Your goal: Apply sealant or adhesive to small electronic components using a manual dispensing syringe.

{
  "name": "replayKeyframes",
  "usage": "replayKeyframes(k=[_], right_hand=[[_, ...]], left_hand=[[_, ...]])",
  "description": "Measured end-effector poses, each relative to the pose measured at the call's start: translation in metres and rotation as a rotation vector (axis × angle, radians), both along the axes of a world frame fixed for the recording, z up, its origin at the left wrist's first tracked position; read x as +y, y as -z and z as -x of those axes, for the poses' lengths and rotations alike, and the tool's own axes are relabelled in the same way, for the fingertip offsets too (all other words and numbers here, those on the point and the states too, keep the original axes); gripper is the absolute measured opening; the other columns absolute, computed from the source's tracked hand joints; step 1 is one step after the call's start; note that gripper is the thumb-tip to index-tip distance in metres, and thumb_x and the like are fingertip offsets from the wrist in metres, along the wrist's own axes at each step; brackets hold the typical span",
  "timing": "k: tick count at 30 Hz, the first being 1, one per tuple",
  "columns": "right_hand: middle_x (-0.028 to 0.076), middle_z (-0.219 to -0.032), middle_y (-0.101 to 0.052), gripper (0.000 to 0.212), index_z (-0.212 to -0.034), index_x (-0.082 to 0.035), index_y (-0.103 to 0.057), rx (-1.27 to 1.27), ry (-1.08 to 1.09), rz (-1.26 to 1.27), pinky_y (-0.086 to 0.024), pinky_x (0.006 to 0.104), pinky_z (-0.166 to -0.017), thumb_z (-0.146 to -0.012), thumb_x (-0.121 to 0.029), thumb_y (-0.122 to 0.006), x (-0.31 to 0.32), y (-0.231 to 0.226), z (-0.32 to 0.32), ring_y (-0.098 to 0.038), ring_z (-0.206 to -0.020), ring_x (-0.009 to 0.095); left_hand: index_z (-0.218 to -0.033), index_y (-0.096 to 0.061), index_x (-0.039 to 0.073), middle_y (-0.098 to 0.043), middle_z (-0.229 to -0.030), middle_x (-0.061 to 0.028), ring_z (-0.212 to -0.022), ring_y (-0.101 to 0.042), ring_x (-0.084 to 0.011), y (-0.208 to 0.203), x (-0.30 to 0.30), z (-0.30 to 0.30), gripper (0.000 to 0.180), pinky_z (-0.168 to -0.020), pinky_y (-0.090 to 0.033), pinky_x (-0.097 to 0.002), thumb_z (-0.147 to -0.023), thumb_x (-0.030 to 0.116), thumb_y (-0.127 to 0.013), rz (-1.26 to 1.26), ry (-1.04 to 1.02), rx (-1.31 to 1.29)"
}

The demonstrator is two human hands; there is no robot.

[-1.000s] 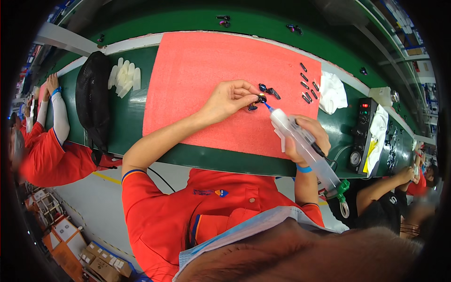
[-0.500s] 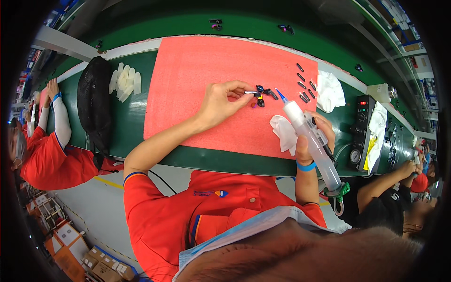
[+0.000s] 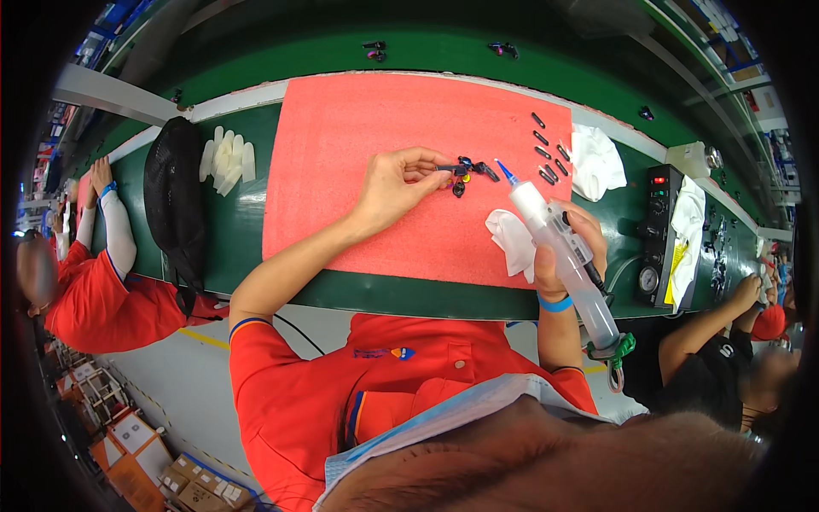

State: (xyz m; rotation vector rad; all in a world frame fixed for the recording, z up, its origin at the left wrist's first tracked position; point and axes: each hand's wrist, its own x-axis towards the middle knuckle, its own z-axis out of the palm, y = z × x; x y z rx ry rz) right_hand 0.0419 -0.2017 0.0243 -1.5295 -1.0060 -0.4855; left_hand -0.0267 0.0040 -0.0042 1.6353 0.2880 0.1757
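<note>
Clasping a syringe (image 3: 568,266), the right hand (image 3: 573,243) is holding its blue tip (image 3: 506,171) near dark pieces (image 3: 466,162) (the left hand (image 3: 395,188) is pinching one); sideways drift could scatter them.

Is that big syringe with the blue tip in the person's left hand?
No, the right hand grips the syringe, while the left hand pinches a small dark part over the pink mat.

The syringe's (image 3: 570,271) blue tip (image 3: 505,171), a second ago at the dark piece (image 3: 450,168) in the left hand (image 3: 397,183), now stands apart, drawn by the right hand (image 3: 590,229) toward the mat's (image 3: 367,119) right edge. The white cloth (image 3: 510,241) near its front edge shows more fully.
</note>
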Motion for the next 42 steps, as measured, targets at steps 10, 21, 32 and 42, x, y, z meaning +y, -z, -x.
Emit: replayKeyframes(k=[10,21,32,42], right_hand=[[0.019,-0.08,-0.058,0.038,-0.092,0.001,-0.049,-0.029,0.038,-0.085,-0.049,0.0302,-0.061,-0.063,-0.016,-0.066,-0.006,-0.007,-0.002,-0.06,-0.07,0.026],[0.019,-0.081,-0.058,0.041,-0.093,0.001,-0.049,-0.017,0.066,-0.099,-0.049,0.0306,-0.062,-0.059,-0.013,-0.067,-0.011,-0.014,-0.006,-0.06,-0.071,0.026],[0.019,-0.089,-0.054,0.042,-0.099,-0.001,-0.044,0.079,0.072,-0.017,-0.045,0.0322,-0.069,-0.07,-0.024,-0.062,-0.013,-0.009,-0.006,-0.055,-0.079,0.025],[0.019,-0.088,-0.054,0.042,-0.099,0.0,-0.045,0.11,0.063,-0.031,-0.045,0.032,-0.07,-0.069,-0.024,-0.063,-0.013,-0.01,-0.003,-0.054,-0.08,0.024]], left_hand=[[-0.085,-0.056,-0.005,-0.06,-0.083,-0.0096,-0.071,-0.058,-0.0125,-0.019,0.019,-0.042,0.013,-0.066,-0.048,-0.023,-0.074,0.0,-0.057,-0.229,-0.036,-0.072],[-0.081,-0.063,0.004,-0.059,-0.083,-0.0071,-0.075,-0.055,-0.0208,0.007,0.09,-0.159,0.014,-0.066,-0.044,-0.0304,-0.067,0.007,-0.061,-0.895,-0.115,0.063],[-0.072,-0.062,0.008,-0.055,-0.082,-0.0047,-0.091,-0.045,-0.0207,-0.008,0.04,-0.212,0.021,-0.072,-0.038,-0.0305,-0.054,-0.003,-0.058,-1.679,0.02,-0.608],[-0.073,-0.061,0.005,-0.057,-0.073,-0.0027,-0.067,-0.053,-0.0123,-0.031,0.038,-0.18,0.006,-0.055,-0.041,-0.0258,-0.069,0.005,-0.058,-0.966,0.01,-0.399]])
